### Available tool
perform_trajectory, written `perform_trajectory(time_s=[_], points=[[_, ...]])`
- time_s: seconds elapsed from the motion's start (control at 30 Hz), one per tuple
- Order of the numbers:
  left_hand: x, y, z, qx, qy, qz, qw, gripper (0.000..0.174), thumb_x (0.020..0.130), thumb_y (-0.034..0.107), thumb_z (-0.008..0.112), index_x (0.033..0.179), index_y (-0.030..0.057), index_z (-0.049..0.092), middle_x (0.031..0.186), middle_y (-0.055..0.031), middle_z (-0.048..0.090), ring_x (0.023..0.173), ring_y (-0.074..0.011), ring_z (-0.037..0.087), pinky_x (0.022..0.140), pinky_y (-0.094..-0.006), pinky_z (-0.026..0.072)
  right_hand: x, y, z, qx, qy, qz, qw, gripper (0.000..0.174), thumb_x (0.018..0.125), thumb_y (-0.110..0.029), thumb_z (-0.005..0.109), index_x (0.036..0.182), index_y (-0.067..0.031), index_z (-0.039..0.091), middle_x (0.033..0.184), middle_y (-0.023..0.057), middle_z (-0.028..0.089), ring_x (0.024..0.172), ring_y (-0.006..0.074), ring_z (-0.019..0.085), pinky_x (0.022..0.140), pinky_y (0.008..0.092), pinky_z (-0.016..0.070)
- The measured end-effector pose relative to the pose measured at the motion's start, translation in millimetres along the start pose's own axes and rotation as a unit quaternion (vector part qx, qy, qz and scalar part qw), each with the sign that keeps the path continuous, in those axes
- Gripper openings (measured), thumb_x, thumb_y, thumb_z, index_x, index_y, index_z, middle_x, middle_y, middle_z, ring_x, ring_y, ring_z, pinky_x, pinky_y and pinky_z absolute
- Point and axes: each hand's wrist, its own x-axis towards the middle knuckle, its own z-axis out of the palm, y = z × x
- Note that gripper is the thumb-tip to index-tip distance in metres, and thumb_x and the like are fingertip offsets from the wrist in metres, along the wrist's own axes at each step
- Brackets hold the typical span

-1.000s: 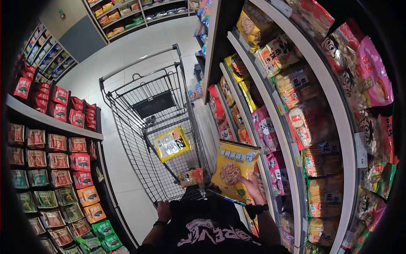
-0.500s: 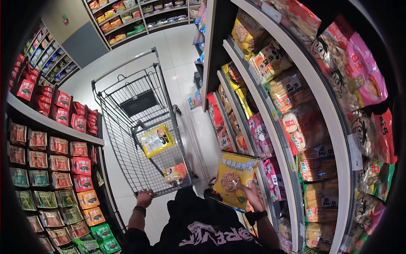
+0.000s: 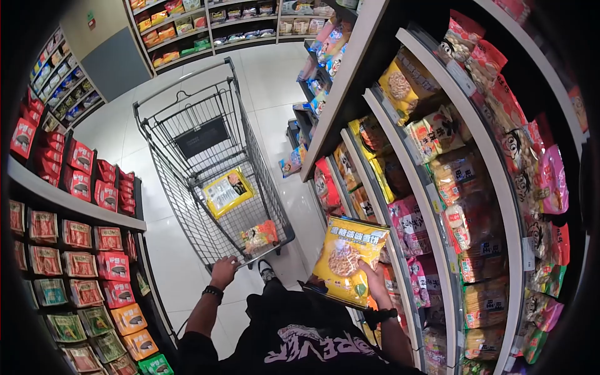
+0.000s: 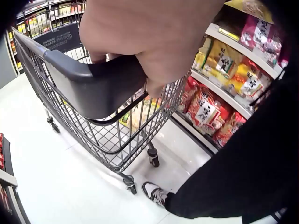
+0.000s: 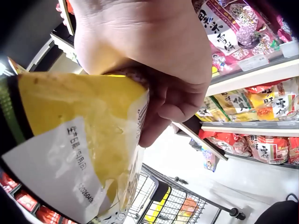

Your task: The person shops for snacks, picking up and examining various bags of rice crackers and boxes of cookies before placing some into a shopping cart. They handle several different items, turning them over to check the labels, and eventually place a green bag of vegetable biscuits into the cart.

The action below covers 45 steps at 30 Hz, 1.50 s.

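Note:
My right hand (image 3: pixel 373 282) grips a yellow snack bag (image 3: pixel 342 259) by its right side, thumb on the front; the right wrist view shows the fingers of that hand (image 5: pixel 159 93) curled at the edge of the bag (image 5: pixel 88 140). My left hand (image 3: pixel 224 271) is on the near end rim of the wire shopping cart (image 3: pixel 187 212), and in the left wrist view the hand (image 4: pixel 149 37) curls over the cart's dark end piece (image 4: pixel 88 88). Inside the cart lie a yellow package (image 3: pixel 228 192) and a smaller red and orange bag (image 3: pixel 259 236), apart from each other.
Shelves of bagged snacks (image 3: pixel 459 231) curve along the right, close to my right arm. A rack of small packets (image 3: pixel 81 265) lines the left. More shelves (image 3: pixel 244 25) stand at the far end, across the pale tiled floor (image 3: pixel 269 81). A shoe (image 3: pixel 267 270) is near the cart's end.
My left hand, beside my body a second ago, has moved forward to the cart's end. The cart has shifted slightly left and away from me. The right hand still grips the yellow bag.

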Motion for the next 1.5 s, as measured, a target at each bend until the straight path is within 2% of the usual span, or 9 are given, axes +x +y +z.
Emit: perform_trajectory(time_s=[0.13, 0.47, 0.8, 0.9, 1.07, 1.17, 1.2, 1.33, 1.5], points=[[52.2, -16.1, -14.5, -0.006, -0.007, -0.084, 0.996, 0.017, 0.085, 0.015, 0.062, 0.098, 0.0190, 0.071, 0.101, -0.0019, 0.062, 0.095, -0.0243, 0.063, 0.079, -0.0384, 0.0525, 6.5, -23.8, 15.0, 0.024, -0.018, 0.015, 0.999, 0.040, 0.092, -0.019, 0.066, 0.125, 0.0021, 0.057, 0.114, 0.0086, 0.066, 0.098, 0.0162, 0.063, 0.086, 0.0315, 0.0503], [151.1, -67.8, -47.2, 0.033, -0.015, -0.164, 0.986, 0.017, 0.084, 0.011, 0.056, 0.092, 0.0134, 0.072, 0.093, -0.0141, 0.068, 0.090, -0.0329, 0.068, 0.077, -0.0450, 0.0550, 54.1, -128.1, 2.7, 0.031, 0.067, -0.179, 0.981, 0.031, 0.087, -0.010, 0.072, 0.113, 0.0020, 0.062, 0.103, 0.0086, 0.069, 0.089, 0.0124, 0.064, 0.079, 0.0278, 0.0528], [228.6, -85.9, -100.5, 0.155, -0.224, -0.228, 0.935, 0.025, 0.081, 0.029, 0.067, 0.100, 0.0156, 0.074, 0.101, -0.0078, 0.072, 0.099, -0.0275, 0.069, 0.081, -0.0423, 0.0552, 144.9, -199.4, -11.7, -0.054, 0.093, -0.379, 0.919, 0.046, 0.079, -0.015, 0.083, 0.116, 0.0016, 0.062, 0.108, 0.0109, 0.069, 0.093, 0.0228, 0.066, 0.083, 0.0328, 0.0515], [281.7, -42.2, -174.5, 0.104, -0.252, -0.191, 0.943, 0.029, 0.082, 0.029, 0.057, 0.098, 0.0125, 0.074, 0.105, -0.0121, 0.072, 0.100, -0.0293, 0.069, 0.085, -0.0424, 0.0536, 161.5, -242.6, -10.3, -0.198, 0.135, -0.490, 0.838, 0.046, 0.078, -0.017, 0.080, 0.117, 0.0003, 0.063, 0.118, 0.0154, 0.063, 0.107, 0.0335, 0.061, 0.092, 0.0404, 0.0489], [390.4, 58.0, -295.9, -0.066, -0.115, 0.041, 0.990, 0.037, 0.084, 0.028, 0.065, 0.119, 0.0155, 0.067, 0.110, -0.0154, 0.069, 0.099, -0.0326, 0.066, 0.086, -0.0428, 0.0525, 191.0, -267.2, -1.1, -0.145, 0.102, -0.527, 0.831, 0.043, 0.084, -0.016, 0.074, 0.120, 0.0009, 0.059, 0.122, 0.0186, 0.062, 0.113, 0.0349, 0.061, 0.096, 0.0397, 0.0483], [419.6, 158.5, -386.1, -0.295, -0.018, 0.193, 0.936, 0.044, 0.086, 0.013, 0.069, 0.128, 0.0101, 0.059, 0.117, -0.0105, 0.066, 0.104, -0.0264, 0.065, 0.087, -0.0368, 0.0506, 205.9, -287.0, 8.8, -0.087, 0.071, -0.542, 0.833, 0.043, 0.081, -0.010, 0.074, 0.118, 0.0039, 0.058, 0.122, 0.0201, 0.062, 0.117, 0.0350, 0.059, 0.100, 0.0415, 0.0466], [440.6, 168.7, -380.7, -0.339, 0.055, 0.290, 0.893, 0.047, 0.084, 0.011, 0.070, 0.128, 0.0054, 0.056, 0.118, -0.0128, 0.065, 0.106, -0.0272, 0.063, 0.093, -0.0367, 0.0481, 212.6, -294.9, 13.1, -0.092, 0.082, -0.541, 0.832, 0.043, 0.081, -0.010, 0.074, 0.118, 0.0039, 0.058, 0.122, 0.0201, 0.062, 0.117, 0.0350, 0.059, 0.100, 0.0415, 0.0466], [485.8, 223.3, -406.6, -0.444, 0.143, 0.355, 0.810, 0.046, 0.082, 0.007, 0.070, 0.125, -0.0003, 0.054, 0.121, -0.0186, 0.062, 0.113, -0.0328, 0.059, 0.099, -0.0379, 0.0448, 240.3, -326.8, 30.0, -0.150, 0.131, -0.568, 0.799, 0.044, 0.079, -0.006, 0.075, 0.118, 0.0026, 0.058, 0.122, 0.0201, 0.062, 0.116, 0.0351, 0.060, 0.100, 0.0424, 0.0469], [545.8, 251.8, -395.9, -0.445, 0.137, 0.348, 0.814, 0.071, 0.080, 0.010, 0.073, 0.139, -0.0018, 0.036, 0.134, -0.0250, 0.049, 0.127, -0.0382, 0.048, 0.106, -0.0406, 0.0392, 281.5, -346.7, 39.0, -0.238, 0.237, -0.512, 0.791, 0.047, 0.076, 0.000, 0.073, 0.120, -0.0005, 0.058, 0.118, 0.0184, 0.064, 0.111, 0.0347, 0.063, 0.095, 0.0411, 0.0497]])
